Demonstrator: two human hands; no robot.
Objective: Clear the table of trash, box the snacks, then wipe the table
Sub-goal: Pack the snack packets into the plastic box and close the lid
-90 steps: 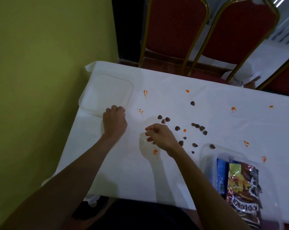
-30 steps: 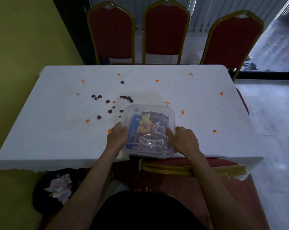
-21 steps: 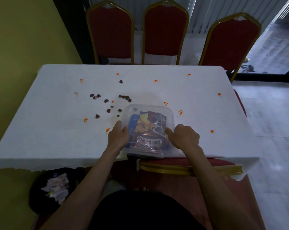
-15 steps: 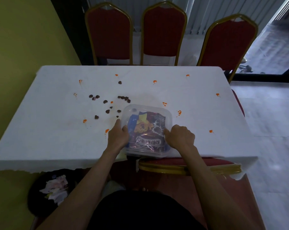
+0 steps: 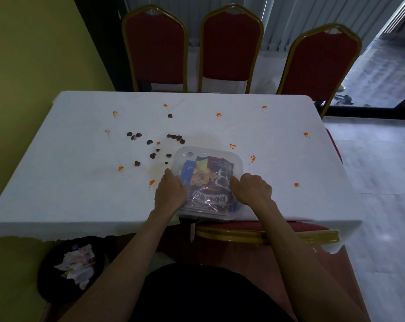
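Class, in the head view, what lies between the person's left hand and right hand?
Between the left hand and right hand sits the clear box, lid on, holding snack packets; the head view shows it.

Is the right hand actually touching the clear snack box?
Touching. The head view shows the right hand with curled fingers lying on the box at its right edge, no gap between them.

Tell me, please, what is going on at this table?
A person's left hand and right hand grip the sides of a lidded clear box holding snack packets, at the near edge of the white tablecloth. Brown snack pieces and orange stains lie on it, not yet wiped. Crumpled trash sits in a black bin on the floor.
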